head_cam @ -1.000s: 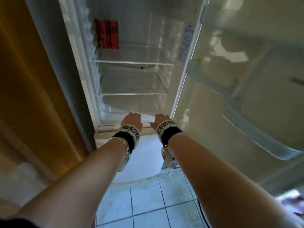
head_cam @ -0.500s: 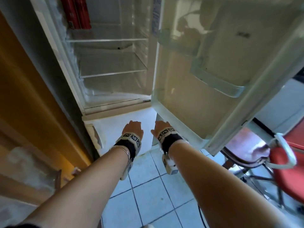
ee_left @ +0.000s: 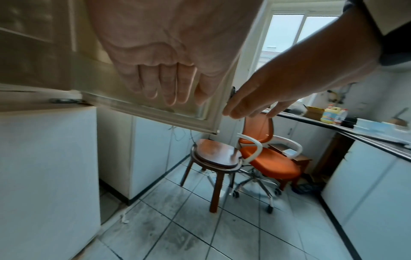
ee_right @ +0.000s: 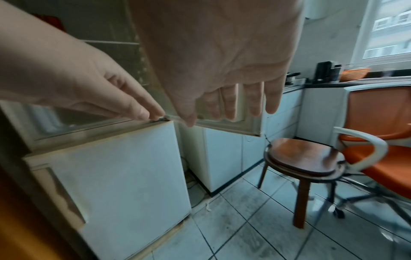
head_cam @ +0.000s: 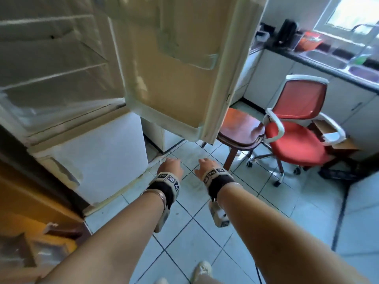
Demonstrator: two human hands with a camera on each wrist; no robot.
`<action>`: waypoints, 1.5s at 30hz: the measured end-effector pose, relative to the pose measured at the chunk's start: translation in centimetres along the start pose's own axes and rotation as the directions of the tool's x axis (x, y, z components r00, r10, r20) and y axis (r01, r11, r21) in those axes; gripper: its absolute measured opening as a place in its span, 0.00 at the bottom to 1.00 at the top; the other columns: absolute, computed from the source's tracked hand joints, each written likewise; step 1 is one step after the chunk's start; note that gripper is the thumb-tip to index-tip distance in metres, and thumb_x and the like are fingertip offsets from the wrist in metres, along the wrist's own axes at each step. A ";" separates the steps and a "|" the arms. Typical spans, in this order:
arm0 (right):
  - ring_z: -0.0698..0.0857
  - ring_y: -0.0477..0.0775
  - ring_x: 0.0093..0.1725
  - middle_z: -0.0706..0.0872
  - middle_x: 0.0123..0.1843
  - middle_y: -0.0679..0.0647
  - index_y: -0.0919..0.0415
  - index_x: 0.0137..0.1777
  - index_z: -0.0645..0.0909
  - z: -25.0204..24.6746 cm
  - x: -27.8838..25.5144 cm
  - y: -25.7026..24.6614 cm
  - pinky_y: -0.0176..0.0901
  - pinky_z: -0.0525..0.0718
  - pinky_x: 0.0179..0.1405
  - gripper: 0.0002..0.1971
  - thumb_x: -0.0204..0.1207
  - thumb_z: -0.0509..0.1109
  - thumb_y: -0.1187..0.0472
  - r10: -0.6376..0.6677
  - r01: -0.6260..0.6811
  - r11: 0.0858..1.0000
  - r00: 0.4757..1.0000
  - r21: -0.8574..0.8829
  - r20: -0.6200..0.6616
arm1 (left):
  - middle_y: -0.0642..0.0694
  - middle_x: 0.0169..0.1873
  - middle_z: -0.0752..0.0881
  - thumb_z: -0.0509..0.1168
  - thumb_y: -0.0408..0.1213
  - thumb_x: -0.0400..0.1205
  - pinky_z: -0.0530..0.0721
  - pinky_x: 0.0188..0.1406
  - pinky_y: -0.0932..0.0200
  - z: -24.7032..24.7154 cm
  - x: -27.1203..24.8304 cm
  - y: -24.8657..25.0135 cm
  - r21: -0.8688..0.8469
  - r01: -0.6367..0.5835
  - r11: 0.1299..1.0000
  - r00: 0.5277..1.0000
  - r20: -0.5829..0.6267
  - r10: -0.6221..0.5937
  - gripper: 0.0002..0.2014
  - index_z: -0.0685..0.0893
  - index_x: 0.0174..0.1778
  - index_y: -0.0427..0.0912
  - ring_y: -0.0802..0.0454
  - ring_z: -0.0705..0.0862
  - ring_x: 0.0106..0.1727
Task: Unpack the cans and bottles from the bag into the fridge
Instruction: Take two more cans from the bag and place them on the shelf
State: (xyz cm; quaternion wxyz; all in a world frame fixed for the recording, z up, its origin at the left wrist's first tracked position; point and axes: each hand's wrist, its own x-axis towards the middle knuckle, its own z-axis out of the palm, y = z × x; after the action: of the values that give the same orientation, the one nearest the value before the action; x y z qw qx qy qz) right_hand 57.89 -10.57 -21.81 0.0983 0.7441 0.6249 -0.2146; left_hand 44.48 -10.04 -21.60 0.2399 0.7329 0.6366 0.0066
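hands (head_cam: 185,168) empty, fingers loose | fridge (head_cam: 61,83) door (head_cam: 184,78) open | risk: bag unseen, cold loss

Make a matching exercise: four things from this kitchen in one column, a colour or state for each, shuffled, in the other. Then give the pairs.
Things:
1. fridge door
2. office chair
3. wooden stool
4. left hand

States:
A. dark brown seat, nothing on it
B. swung open
C. red seat and back, white armrests
D. holds nothing, fingers relaxed

Pairs: 1-B, 2-C, 3-A, 4-D
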 end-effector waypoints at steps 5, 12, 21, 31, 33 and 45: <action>0.76 0.65 0.70 0.79 0.68 0.58 0.60 0.68 0.75 -0.2 -2.3 8.7 0.60 0.78 0.67 0.20 0.80 0.60 0.53 0.129 -0.129 0.987 0.992 0.094 0.000 | 0.40 0.71 0.75 0.55 0.33 0.84 0.73 0.71 0.51 3.6 0.0 8.1 0.026 -0.124 0.992 0.989 0.084 0.121 0.19 0.75 0.72 0.40 0.42 0.74 0.71; 0.73 0.64 0.73 0.75 0.73 0.60 0.60 0.74 0.71 -1.4 -6.4 26.3 0.59 0.74 0.71 0.24 0.81 0.60 0.50 0.354 -0.342 0.914 0.935 0.216 -0.018 | 0.39 0.68 0.79 0.56 0.36 0.84 0.75 0.67 0.49 9.0 0.0 25.4 0.088 -0.330 0.940 0.932 0.191 0.309 0.17 0.76 0.68 0.41 0.39 0.78 0.68; 0.82 0.63 0.64 0.83 0.65 0.60 0.58 0.67 0.77 -1.9 -14.2 47.0 0.51 0.81 0.63 0.21 0.79 0.64 0.49 0.642 -0.591 0.715 0.766 0.374 -0.015 | 0.40 0.68 0.79 0.56 0.35 0.84 0.75 0.67 0.51 16.9 -2.8 46.9 0.116 -0.644 0.756 0.744 0.326 0.584 0.18 0.77 0.69 0.40 0.42 0.78 0.69; 0.74 0.64 0.73 0.75 0.73 0.61 0.60 0.73 0.72 -1.6 -21.5 64.8 0.53 0.75 0.71 0.23 0.80 0.60 0.52 0.870 -0.757 0.390 0.490 0.523 0.060 | 0.40 0.72 0.76 0.57 0.37 0.83 0.72 0.71 0.53 24.9 -4.5 67.3 0.035 -0.873 0.487 0.457 0.409 0.790 0.22 0.72 0.74 0.43 0.43 0.74 0.73; 0.75 0.64 0.72 0.76 0.72 0.62 0.61 0.72 0.72 -2.0 -22.1 68.3 0.52 0.75 0.70 0.23 0.81 0.60 0.52 0.898 -0.775 0.333 0.434 0.537 0.069 | 0.40 0.72 0.76 0.57 0.36 0.83 0.72 0.71 0.53 26.2 -4.2 71.7 0.000 -0.896 0.445 0.404 0.418 0.814 0.21 0.73 0.74 0.43 0.42 0.74 0.73; 0.74 0.63 0.72 0.75 0.72 0.62 0.63 0.72 0.72 -4.2 -26.7 85.8 0.52 0.74 0.68 0.22 0.81 0.61 0.53 0.987 -0.786 -0.040 0.067 0.617 0.149 | 0.38 0.69 0.79 0.56 0.34 0.83 0.74 0.67 0.54 33.5 -6.2 94.8 -0.156 -0.981 0.115 0.028 0.472 0.881 0.19 0.76 0.70 0.41 0.40 0.77 0.70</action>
State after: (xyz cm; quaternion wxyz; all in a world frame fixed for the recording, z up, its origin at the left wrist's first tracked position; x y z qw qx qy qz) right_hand 138.79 -49.65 -16.76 -0.1158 0.9776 -0.1175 -0.1306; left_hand 142.01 -34.41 -15.25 0.2366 0.9648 -0.0853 -0.0774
